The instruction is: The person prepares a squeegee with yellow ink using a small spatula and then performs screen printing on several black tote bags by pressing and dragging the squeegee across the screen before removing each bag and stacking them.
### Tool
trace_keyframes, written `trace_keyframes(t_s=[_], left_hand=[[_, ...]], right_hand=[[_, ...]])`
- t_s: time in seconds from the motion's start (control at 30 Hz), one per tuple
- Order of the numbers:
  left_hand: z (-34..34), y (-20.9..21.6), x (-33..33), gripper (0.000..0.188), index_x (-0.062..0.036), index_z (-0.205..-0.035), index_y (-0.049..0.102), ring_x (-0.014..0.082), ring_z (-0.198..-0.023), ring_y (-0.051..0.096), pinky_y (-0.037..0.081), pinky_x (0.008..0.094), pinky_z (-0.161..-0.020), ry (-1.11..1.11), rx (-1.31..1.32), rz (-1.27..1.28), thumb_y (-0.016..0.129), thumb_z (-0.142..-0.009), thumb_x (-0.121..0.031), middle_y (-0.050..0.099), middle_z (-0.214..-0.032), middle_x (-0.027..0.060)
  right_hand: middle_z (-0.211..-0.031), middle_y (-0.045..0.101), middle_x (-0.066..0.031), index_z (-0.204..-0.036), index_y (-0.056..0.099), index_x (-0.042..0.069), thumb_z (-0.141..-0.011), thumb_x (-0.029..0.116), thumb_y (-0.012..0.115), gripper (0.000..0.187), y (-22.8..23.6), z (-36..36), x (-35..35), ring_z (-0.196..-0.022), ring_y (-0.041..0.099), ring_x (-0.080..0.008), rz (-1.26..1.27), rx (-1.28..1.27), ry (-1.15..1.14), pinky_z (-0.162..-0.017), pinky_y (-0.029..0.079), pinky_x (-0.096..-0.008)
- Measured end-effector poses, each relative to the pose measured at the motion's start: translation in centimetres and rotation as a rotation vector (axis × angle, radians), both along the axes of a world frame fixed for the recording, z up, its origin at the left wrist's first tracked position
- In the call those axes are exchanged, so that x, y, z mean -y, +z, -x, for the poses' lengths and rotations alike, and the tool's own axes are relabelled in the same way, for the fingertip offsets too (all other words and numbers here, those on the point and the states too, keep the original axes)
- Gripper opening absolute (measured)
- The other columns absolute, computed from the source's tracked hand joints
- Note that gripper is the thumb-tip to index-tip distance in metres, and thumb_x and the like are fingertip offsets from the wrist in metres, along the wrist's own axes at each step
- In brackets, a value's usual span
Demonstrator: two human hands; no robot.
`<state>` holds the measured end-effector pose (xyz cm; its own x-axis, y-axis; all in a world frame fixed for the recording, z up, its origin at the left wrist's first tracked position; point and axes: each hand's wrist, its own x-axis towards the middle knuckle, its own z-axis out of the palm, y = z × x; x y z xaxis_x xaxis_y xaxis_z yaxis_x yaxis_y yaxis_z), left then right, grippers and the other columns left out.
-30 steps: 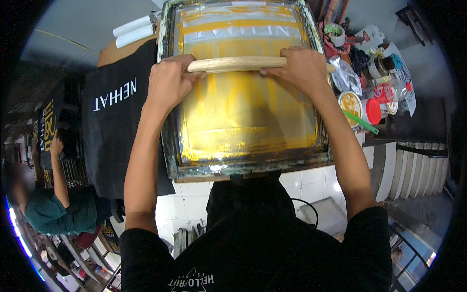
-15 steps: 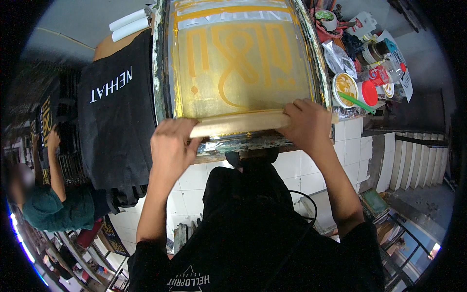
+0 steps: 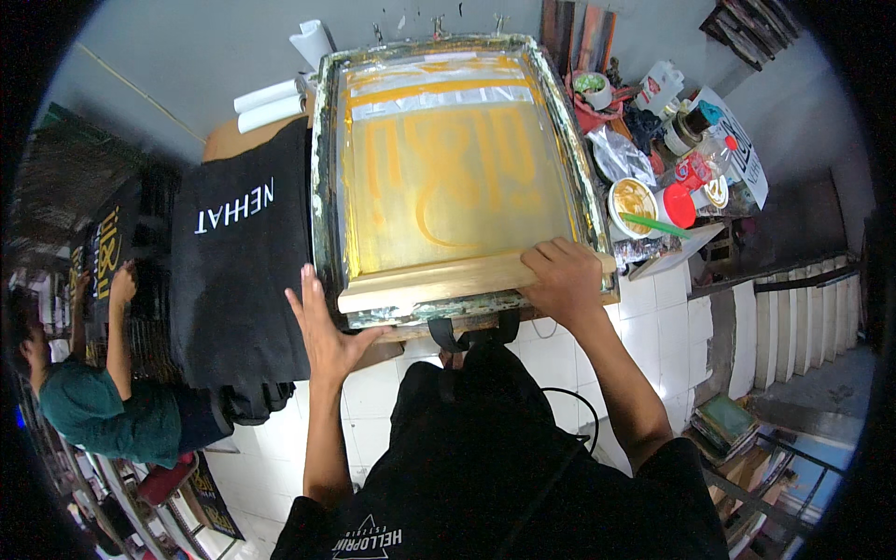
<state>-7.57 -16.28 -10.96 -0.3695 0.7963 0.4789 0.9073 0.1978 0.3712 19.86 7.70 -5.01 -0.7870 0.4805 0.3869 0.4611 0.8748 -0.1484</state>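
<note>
A wooden squeegee [image 3: 434, 283] lies across the near end of a screen-printing frame [image 3: 320, 196]. My right hand [image 3: 565, 278] grips the squeegee's right end, fingers wrapped over the top. Beside its left end, my left hand [image 3: 327, 331] is open, fingers stretched and thumb apart, holding nothing. Yellow ink coats the mesh [image 3: 476, 201], through which large lettering shows faintly. Dark straps of a black bag [image 3: 443, 334] stick out below the frame's near edge; the rest of it is hidden.
Left of the frame lies a stack of black fabric bags [image 3: 247, 289]. White paper rolls [image 3: 271, 107] sit behind it. To the right are an ink tub [image 3: 635, 205] with a green stick [image 3: 658, 225] and a plastic bottle [image 3: 695, 168]. A person [image 3: 121, 406] works far left.
My left hand has let go of the squeegee and opened beside its left end. The right hand keeps its grip. The head view has shifted, showing more beyond the frame's far end.
</note>
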Motion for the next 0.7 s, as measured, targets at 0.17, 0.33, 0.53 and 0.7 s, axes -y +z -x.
trace_keyframes(t_s=[0.17, 0.33, 0.53, 0.7], left_hand=[[1.0, 3.7, 0.4, 0.144, -0.0106, -0.161, 0.007, 0.0391, -0.154, 0.017, -0.003, 0.0573, -0.124, 0.044, -0.058, -0.277, 0.09, -0.055, -0.061, 0.014, -0.166, 0.0233], [2.5, 15.0, -4.5, 0.147, -0.007, -0.161, 0.004, 0.0382, -0.154, 0.017, 0.009, 0.0508, -0.126, -0.014, 0.024, -0.616, 0.094, -0.055, -0.055, 0.016, -0.166, 0.0225], [7.5, 15.4, -11.0, 0.077, -0.0003, -0.157, 0.024, 0.0342, -0.149, 0.029, 0.02, 0.0452, -0.123, 0.092, 0.319, -0.654, 0.063, -0.1, -0.034, 0.03, -0.16, 0.0235], [9.7, 2.4, -9.9, 0.085, 0.0124, -0.15, 0.031, 0.0406, -0.137, 0.049, 0.037, 0.0435, -0.114, 0.397, 0.671, 0.272, 0.067, -0.094, -0.039, 0.051, -0.141, 0.0366]], right_hand=[[-0.084, 0.069, -0.0037, -0.084, 0.07, 0.012, -0.056, 0.011, 0.075, 0.028, 5.9, 0.1, -0.4, -0.077, 0.067, -0.0264, -0.152, -0.258, 0.003, -0.067, 0.052, -0.0371], [-0.086, 0.072, -0.007, -0.086, 0.071, 0.01, -0.061, 0.009, 0.075, 0.025, 15.8, 2.7, -4.4, -0.079, 0.069, -0.0276, -0.435, -0.36, -0.053, -0.07, 0.053, -0.0399], [-0.091, 0.074, -0.0173, -0.1, 0.078, 0.007, -0.081, 0.038, 0.076, 0.037, 29.4, 8.3, -7.8, -0.082, 0.071, -0.0314, -0.309, -0.198, -0.177, -0.075, 0.055, -0.0413], [-0.089, 0.075, -0.0218, -0.104, 0.078, 0.006, -0.072, 0.046, 0.083, 0.051, 35.4, 12.1, -13.7, -0.08, 0.072, -0.0336, -0.247, -0.292, -0.128, -0.077, 0.056, -0.041]])
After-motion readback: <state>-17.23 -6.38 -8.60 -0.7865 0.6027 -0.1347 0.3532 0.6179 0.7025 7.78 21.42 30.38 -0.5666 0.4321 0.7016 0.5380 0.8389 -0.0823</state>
